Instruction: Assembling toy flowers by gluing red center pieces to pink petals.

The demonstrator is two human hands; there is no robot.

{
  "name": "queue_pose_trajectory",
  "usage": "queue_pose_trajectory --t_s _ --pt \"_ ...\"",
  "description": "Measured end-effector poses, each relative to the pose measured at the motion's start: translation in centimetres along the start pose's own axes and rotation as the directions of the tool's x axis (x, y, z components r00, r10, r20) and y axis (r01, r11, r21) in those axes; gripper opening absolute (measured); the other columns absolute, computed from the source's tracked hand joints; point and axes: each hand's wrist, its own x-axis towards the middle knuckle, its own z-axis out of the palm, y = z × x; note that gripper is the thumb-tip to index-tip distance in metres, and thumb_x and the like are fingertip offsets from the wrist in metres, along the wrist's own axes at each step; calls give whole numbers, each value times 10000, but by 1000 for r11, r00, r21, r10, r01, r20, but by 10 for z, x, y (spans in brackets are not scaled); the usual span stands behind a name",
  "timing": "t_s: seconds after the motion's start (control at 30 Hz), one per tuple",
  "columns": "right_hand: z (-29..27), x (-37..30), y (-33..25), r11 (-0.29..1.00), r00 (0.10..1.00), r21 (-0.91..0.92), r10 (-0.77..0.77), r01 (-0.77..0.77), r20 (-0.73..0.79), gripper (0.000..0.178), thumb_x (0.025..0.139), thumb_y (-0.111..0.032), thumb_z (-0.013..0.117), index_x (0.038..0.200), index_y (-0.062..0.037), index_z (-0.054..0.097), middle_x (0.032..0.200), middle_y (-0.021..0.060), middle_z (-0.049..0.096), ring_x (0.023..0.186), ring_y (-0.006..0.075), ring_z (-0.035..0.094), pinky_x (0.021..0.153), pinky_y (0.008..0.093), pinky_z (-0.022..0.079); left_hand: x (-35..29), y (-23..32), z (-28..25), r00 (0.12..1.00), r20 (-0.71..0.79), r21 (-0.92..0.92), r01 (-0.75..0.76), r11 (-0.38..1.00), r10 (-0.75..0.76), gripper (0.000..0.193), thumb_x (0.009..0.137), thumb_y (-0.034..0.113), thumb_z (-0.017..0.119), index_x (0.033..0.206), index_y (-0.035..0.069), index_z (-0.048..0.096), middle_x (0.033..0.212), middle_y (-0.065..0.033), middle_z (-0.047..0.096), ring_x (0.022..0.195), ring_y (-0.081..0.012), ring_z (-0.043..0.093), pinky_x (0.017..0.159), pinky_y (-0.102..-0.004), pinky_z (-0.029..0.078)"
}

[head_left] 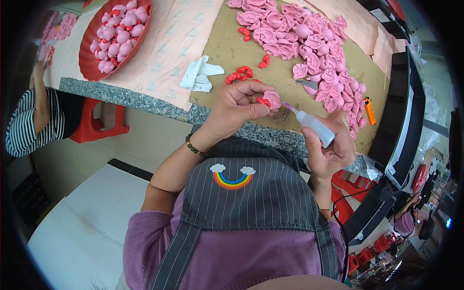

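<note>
My left hand (231, 112) pinches a small pink molded plastic piece (272, 99) together with a little red part (263, 101) near the table's front edge. Closed around a small white squeeze bottle (316, 128), my right hand (334, 149) points its thin purple nozzle at the pink piece. The tip is very near the piece; I cannot tell if they touch. Several loose red parts (240, 75) lie just beyond my left hand. Past my right hand spreads a large heap of pink pieces (316, 53), some hollow shells and some rounded.
A red scalloped bowl (87, 58) of pink-and-red pieces stands at the far left. A white cloth (200, 73) lies left of the red parts. An orange lighter (369, 111) rests at the right, beside a black case edge (398, 106). A person in a striped sleeve (21, 121) sits at the left.
</note>
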Motion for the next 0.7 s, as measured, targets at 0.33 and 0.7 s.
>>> queue_pose_trajectory --t_s 0.33,0.7 --pt "0 -2 -1 999 999 1 39 -39 10 219 654 -40 724 779 80 591 665 66 516 592 127 429 535 235 306 1 -1 -1 999 -44 -50 -21 999 18 346 793 2 621 1121 -40 516 984 -127 606 844 -181 617 751 -279 514" --pt "-1 -4 -2 999 999 -2 45 -45 5 222 656 -54 726 774 74 587 675 64 505 614 133 422 557 243 308 1 -2 -3 998 -47 -54 -32 998 30 354 805 48 624 1132 -29 514 997 -124 602 882 -187 602 789 -311 505"
